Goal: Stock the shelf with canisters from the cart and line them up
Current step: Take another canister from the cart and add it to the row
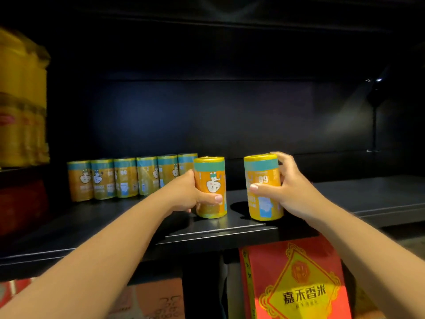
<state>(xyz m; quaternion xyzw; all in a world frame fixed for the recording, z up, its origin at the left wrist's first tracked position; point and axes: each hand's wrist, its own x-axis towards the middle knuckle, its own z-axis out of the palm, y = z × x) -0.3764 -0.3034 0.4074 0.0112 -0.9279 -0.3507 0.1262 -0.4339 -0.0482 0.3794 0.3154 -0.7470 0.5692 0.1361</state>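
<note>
1. Two-at-a-time stocking here. My left hand (190, 194) is wrapped round one canister (210, 173), thumb across the front. My right hand (292, 192) grips a second canister (262, 203), with the fingers (284, 162) curled over its top edge and side. So both sets of fingers are clamped on a can, not spread.
2. Both cans stand upright near the front lip of the shelf (356, 199). I can't quite tell if they're fully set down or just skimming it.
3. The row (128, 178) of six sits further back on my left. My left can is just in front of its right end.
4. What could go wrong, I reckon:
   - Sliding the left can back too fast could clip the end can and knock over the packed row.
   - Letting go this close to the lip is risky. A nudge from my wrist could tip a can down onto the red bag (294, 284) below.
   - The right can is well apart from the row, so the line could end up gappy or crooked.
</note>
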